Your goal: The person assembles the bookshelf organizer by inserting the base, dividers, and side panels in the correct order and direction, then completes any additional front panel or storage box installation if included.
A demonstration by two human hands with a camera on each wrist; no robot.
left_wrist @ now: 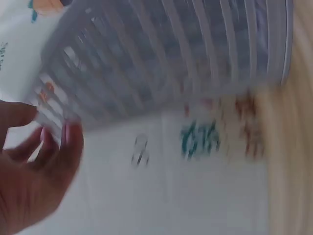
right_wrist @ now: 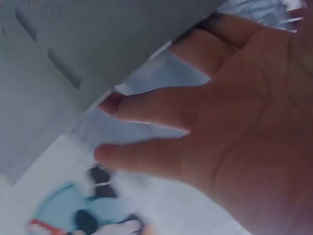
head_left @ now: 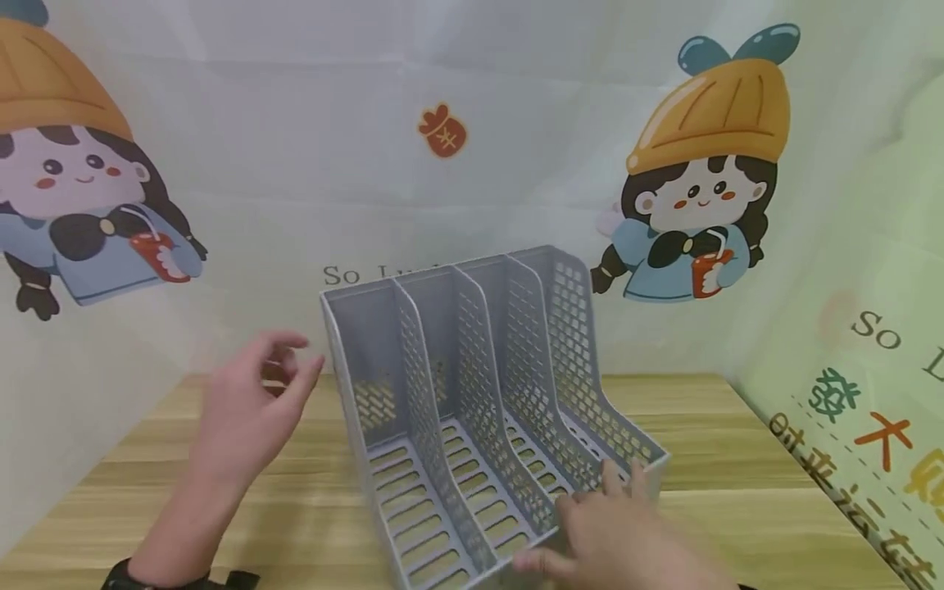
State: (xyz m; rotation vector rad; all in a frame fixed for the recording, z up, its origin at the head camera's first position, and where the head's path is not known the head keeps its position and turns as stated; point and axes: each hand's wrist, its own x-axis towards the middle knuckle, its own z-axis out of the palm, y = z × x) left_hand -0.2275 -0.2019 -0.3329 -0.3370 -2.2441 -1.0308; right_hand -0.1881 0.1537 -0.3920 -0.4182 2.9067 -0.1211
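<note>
Rack: a grey file rack (head_left: 479, 410) is stood in the middle of the counter (head_left: 737, 508).
Right hand (head_left: 619, 541): laid on the near right corner, fingers out straight.
Left hand (head_left: 247, 401): held open, just left of the rack, nothing held.
Feel: likely light, stiff plastic; best taken by the side walls.

The right hand (right_wrist: 230, 122) fills most of the right wrist view, palm toward the camera, fingers (right_wrist: 151, 110) stretched out straight to the left and blurred. Above them runs the smooth grey plastic wall of the file rack (right_wrist: 73, 54), with narrow slots in it. Whether the fingertips touch it cannot be told. Below lies a white cloth printed with a blue cartoon figure (right_wrist: 83, 215).
</note>
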